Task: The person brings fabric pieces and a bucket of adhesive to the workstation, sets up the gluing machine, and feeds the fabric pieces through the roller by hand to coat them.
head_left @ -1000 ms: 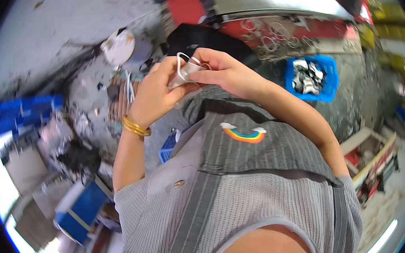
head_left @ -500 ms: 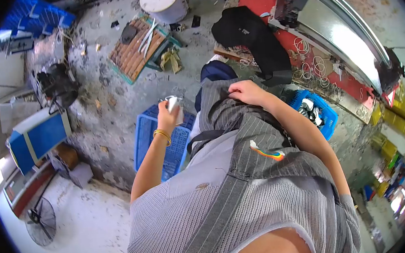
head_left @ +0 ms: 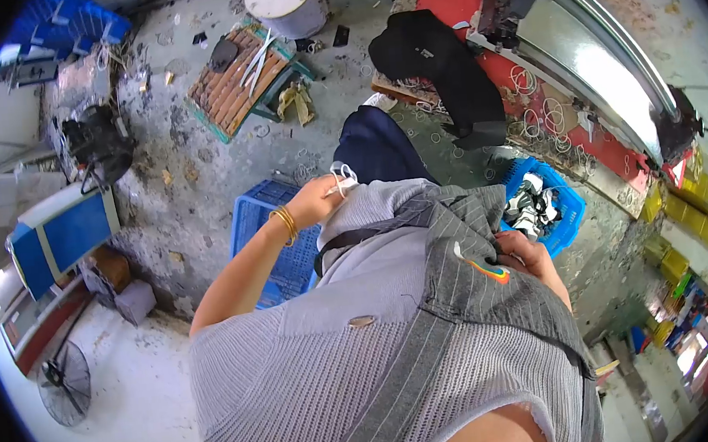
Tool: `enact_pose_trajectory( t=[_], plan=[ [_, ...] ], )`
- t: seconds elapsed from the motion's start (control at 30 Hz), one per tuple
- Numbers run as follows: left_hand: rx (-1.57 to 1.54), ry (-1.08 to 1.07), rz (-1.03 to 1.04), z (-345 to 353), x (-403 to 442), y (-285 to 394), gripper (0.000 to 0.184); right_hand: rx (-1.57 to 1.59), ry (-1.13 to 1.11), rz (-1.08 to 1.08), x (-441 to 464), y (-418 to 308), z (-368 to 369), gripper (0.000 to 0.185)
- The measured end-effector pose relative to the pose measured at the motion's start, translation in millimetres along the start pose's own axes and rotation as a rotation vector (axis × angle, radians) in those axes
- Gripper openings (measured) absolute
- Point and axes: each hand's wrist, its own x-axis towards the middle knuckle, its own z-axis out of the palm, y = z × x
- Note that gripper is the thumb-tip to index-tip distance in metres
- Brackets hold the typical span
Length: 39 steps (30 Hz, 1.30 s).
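Observation:
My left hand [head_left: 317, 201] is closed on a small white bundle [head_left: 345, 180] with thin white loops sticking out, in front of my knees; its exact kind cannot be made out. The grey pinstriped apron [head_left: 455, 220] lies bunched over my lap. Against the apron's right side my right hand [head_left: 527, 255] has its fingers curled on the cloth. A blue crate [head_left: 258, 229] stands on the floor by my left forearm. Just beyond my right hand, a blue basket [head_left: 570, 202] holds black and white pieces.
A low slatted stool [head_left: 233, 88] with white strips stands ahead, beside a white bucket [head_left: 280, 0]. Black cloth [head_left: 433, 62] drapes over a low bench at front right. White loops lie scattered on a red board [head_left: 546, 111]. A fan [head_left: 65, 385] stands at left.
My left hand has moved in towards my knees with the white bundle. The right hand has drawn back and rightward along the apron, near the basket. More of the dark blue trouser leg shows.

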Motion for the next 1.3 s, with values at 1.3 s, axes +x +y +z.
enact_pose_trajectory(
  t=[1.3],
  plan=[
    [0.011,-0.145,0.375,58.9,94.6,-15.8,0.036,-0.148,-0.053,-0.214,111.2,-19.5,33.1,0.015]
  ],
)
